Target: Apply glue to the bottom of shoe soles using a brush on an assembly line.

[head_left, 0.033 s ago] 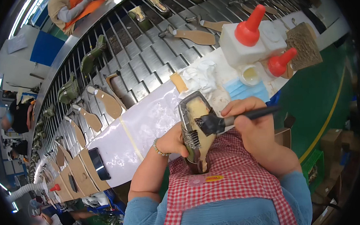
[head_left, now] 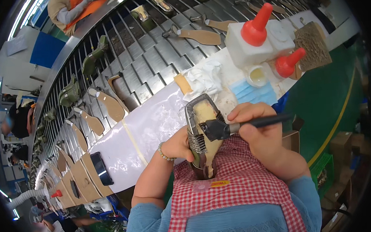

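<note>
My left hand [head_left: 178, 146], with a beaded bracelet at its wrist, grips an upturned shoe [head_left: 205, 108] from the left side. The shoe's pale yellowish bottom faces up, with dark edges and a beaded strap around it. My right hand [head_left: 257, 122] is closed on the black handle of a brush [head_left: 217, 130]. The brush's dark bristles touch the shoe's bottom near its middle. The shoe is held in front of the checked apron. Some fingers of my left hand are hidden beneath the shoe.
A white bottle [head_left: 251, 45] with a red nozzle, a small cup [head_left: 257, 75], a blue mask [head_left: 255, 92] and crumpled tissue [head_left: 204, 79] stand beyond the shoe. Insoles [head_left: 199, 36] and shoes lie on the slatted metal conveyor [head_left: 149, 57]. A phone [head_left: 101, 168] lies at left. Another person is across the conveyor.
The brush head has shifted slightly left across the shoe's bottom. My left hand and the shoe stay nearly in place.
</note>
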{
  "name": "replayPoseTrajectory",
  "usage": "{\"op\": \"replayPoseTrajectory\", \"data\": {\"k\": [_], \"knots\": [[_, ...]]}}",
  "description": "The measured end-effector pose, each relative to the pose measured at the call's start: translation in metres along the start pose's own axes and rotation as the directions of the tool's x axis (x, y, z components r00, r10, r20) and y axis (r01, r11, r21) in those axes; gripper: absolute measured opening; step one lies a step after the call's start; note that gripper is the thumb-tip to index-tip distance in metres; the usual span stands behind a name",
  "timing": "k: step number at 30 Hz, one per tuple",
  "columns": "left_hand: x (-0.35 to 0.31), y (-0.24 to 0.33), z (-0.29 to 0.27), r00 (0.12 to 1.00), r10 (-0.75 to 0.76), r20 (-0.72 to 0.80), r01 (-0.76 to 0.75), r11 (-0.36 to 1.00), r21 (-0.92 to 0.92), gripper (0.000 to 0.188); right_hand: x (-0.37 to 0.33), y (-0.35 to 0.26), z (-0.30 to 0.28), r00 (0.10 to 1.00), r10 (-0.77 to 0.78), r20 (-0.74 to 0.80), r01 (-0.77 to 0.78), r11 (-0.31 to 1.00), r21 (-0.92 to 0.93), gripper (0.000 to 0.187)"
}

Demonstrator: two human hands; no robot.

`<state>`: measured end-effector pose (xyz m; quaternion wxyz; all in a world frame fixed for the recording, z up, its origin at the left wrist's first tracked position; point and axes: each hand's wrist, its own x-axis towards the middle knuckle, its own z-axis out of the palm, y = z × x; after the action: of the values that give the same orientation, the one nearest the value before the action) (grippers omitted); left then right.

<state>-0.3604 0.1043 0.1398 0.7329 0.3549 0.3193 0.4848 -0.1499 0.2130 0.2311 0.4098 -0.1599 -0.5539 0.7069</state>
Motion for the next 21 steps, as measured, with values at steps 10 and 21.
{"op": "replayPoseTrajectory", "data": {"k": [10, 21], "knots": [[0.006, -0.005, 0.008, 0.998, -0.056, 0.022, 0.057, 0.997, -0.047, 0.109, -0.005, -0.008, -0.004, 0.938, -0.206, 0.280, 0.321, 0.822, -0.471, 0.020], [0.008, -0.015, 0.008, 0.994, -0.110, 0.011, 0.110, 0.994, -0.008, 0.113, 0.002, -0.008, -0.011, 0.934, -0.212, 0.286, 0.328, 0.827, -0.457, 0.022]]}}
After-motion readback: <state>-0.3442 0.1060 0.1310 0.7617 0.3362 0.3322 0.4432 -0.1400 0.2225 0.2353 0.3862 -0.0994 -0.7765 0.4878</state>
